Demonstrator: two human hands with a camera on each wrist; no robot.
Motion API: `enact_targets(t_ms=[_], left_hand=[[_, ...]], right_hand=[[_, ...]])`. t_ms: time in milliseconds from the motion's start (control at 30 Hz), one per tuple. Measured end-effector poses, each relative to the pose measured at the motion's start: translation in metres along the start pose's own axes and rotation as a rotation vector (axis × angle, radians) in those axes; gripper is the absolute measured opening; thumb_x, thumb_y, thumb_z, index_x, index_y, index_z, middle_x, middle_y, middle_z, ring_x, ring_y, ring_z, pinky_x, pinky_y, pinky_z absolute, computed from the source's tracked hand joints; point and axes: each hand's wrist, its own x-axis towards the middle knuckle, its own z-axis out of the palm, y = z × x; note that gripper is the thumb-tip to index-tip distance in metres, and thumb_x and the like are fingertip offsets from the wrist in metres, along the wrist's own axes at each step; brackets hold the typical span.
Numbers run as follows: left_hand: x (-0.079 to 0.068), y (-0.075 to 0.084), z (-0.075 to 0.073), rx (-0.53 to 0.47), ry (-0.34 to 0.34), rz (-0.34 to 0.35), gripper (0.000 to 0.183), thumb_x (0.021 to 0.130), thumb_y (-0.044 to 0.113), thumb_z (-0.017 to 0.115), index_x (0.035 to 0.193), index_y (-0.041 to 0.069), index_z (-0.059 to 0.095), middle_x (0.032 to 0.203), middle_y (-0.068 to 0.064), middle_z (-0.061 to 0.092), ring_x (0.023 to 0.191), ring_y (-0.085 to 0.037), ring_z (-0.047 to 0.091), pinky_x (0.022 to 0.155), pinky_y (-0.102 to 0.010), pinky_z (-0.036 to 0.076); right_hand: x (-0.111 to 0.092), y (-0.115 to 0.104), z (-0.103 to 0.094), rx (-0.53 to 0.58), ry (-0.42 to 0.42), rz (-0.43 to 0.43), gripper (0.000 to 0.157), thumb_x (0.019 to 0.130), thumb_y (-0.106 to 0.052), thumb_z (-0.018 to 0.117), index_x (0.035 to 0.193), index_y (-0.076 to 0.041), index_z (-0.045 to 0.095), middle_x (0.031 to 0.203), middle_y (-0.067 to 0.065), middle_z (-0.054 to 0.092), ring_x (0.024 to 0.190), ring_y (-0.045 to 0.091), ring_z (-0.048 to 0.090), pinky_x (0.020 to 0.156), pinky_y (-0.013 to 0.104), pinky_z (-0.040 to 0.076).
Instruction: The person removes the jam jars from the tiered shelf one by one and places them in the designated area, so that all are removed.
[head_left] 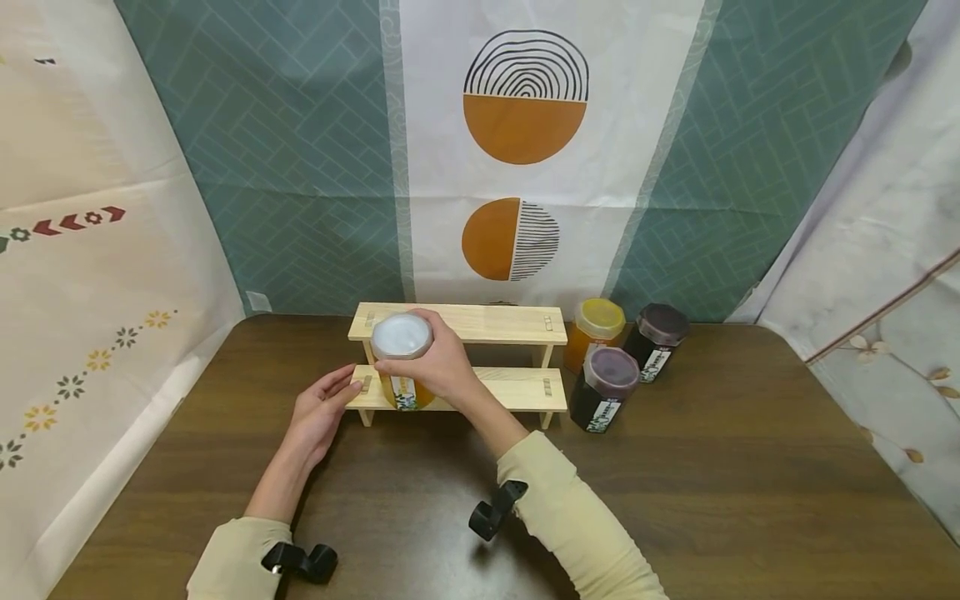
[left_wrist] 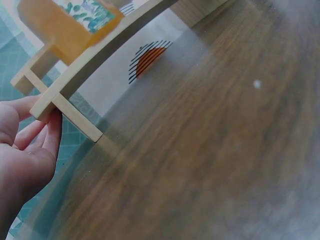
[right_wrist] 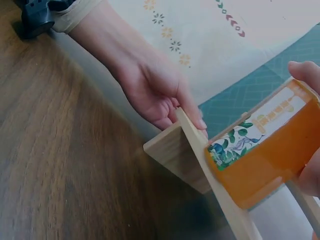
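A jar of orange contents with a white lid is upright over the left part of the lower tier of a two-tier wooden shelf. My right hand grips this jar around its upper part. In the right wrist view, the labelled side of the jar shows, its base at the board and seemingly touching it. My left hand holds the left end of the lower tier, thumb on top and fingers beneath, as the left wrist view shows the hand from below.
Right of the shelf stand a yellow-lidded orange jar and two dark jars, one with a purplish lid, the other farther back. A patterned cloth hangs behind the brown table.
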Motion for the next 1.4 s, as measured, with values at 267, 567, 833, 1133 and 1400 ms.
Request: enact_targets(t_ms=[267,567,833,1133,1400], left_hand=[[0.001,-0.001,0.001,-0.001,0.009,-0.002,0.056,0.097,0.011,0.06,0.144,-0.006,0.036,0.129,-0.008,0.047,0.104,-0.003,0.054,0.089,-0.015,0.044],[0.001,-0.001,0.0,-0.002,-0.007,0.033,0.056,0.096,0.008,0.06,0.143,-0.008,0.035,0.118,0.001,0.052,0.101,-0.004,0.055,0.087,-0.016,0.045],[0.001,0.0,0.0,-0.002,-0.005,0.032,0.056,0.096,0.008,0.06,0.144,-0.008,0.035,0.119,0.001,0.051,0.104,-0.003,0.053,0.088,-0.015,0.045],[0.0,0.0,-0.002,-0.001,-0.003,0.025,0.057,0.096,0.009,0.061,0.144,-0.007,0.035,0.121,-0.001,0.05,0.104,-0.003,0.053,0.088,-0.015,0.044],[0.0,0.0,0.0,-0.015,-0.006,0.017,0.058,0.096,0.01,0.061,0.145,-0.007,0.035,0.12,0.001,0.05,0.104,-0.003,0.053,0.088,-0.015,0.044]], right_hand=[[-0.013,0.0,-0.022,-0.036,-0.06,-0.05,0.071,0.069,-0.012,0.087,0.129,-0.006,0.05,0.118,0.009,0.059,0.101,0.023,0.059,0.082,0.034,0.052],[-0.026,-0.009,-0.055,-0.022,-0.063,-0.018,0.069,0.068,-0.008,0.087,0.127,-0.006,0.053,0.118,0.011,0.059,0.102,0.027,0.058,0.083,0.038,0.051],[-0.036,-0.027,-0.101,-0.054,-0.031,-0.042,0.07,0.068,-0.006,0.086,0.129,-0.004,0.052,0.119,0.013,0.059,0.102,0.03,0.057,0.084,0.043,0.051],[-0.048,-0.048,-0.165,-0.129,0.069,-0.024,0.073,0.066,0.001,0.083,0.132,0.0,0.051,0.12,0.019,0.056,0.103,0.03,0.053,0.084,0.04,0.048],[-0.066,-0.056,-0.224,-0.093,0.17,-0.05,0.063,0.07,0.009,0.077,0.128,-0.002,0.054,0.113,0.006,0.056,0.1,0.023,0.05,0.078,0.026,0.048]])
